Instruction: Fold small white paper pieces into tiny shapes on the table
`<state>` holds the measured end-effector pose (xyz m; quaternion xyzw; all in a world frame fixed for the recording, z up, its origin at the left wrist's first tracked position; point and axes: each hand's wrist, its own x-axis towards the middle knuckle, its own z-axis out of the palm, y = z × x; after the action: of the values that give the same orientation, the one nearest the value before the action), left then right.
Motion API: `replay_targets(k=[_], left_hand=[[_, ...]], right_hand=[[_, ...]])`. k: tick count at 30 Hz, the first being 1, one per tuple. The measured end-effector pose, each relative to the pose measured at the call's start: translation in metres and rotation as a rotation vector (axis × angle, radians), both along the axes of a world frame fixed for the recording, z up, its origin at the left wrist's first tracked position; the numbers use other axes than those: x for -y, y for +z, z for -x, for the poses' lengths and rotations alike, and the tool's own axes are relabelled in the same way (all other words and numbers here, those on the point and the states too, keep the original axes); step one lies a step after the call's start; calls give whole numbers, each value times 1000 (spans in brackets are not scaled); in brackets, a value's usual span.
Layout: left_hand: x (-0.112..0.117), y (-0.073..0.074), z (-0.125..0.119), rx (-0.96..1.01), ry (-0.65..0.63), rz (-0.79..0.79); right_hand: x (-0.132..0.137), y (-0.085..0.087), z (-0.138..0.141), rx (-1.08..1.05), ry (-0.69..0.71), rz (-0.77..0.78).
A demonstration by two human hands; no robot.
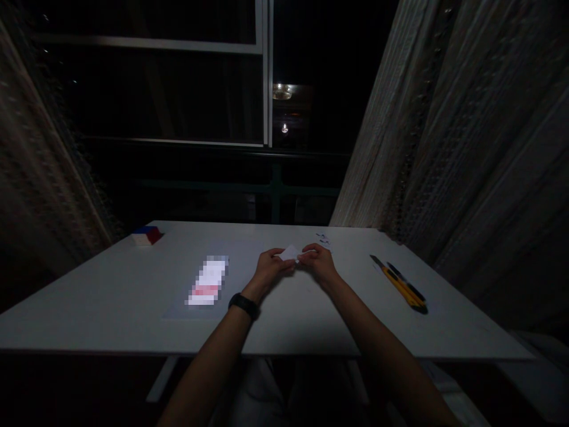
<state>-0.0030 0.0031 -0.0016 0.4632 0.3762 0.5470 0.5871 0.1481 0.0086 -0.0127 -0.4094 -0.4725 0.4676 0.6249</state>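
Note:
A small piece of white paper (290, 252), coming to a point at its top, is held between my two hands over the middle of the table. My left hand (270, 265) pinches its left side, with the thumb along the lower edge. On the opposite side, my right hand (319, 261) grips the lower right corner between thumb and fingers. A dark band (244, 306) circles my left wrist. Just beyond my right hand lie small pieces with dark marks (323, 238), too dim to make out.
On the white table (284, 320), a lit phone (208, 281) with a blurred screen rests on a pale sheet (178, 311) at left. A colour puzzle cube (146, 236) sits far left. A yellow utility knife (402, 287) lies at right beside a dark pen-like object (406, 281). Curtains (377, 148) hang behind.

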Motion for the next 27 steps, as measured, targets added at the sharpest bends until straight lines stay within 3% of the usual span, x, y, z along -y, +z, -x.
replay_targets(k=[27], left_hand=[[7, 4, 6, 35, -11, 144]], right_hand=[[7, 4, 3, -43, 14, 54]])
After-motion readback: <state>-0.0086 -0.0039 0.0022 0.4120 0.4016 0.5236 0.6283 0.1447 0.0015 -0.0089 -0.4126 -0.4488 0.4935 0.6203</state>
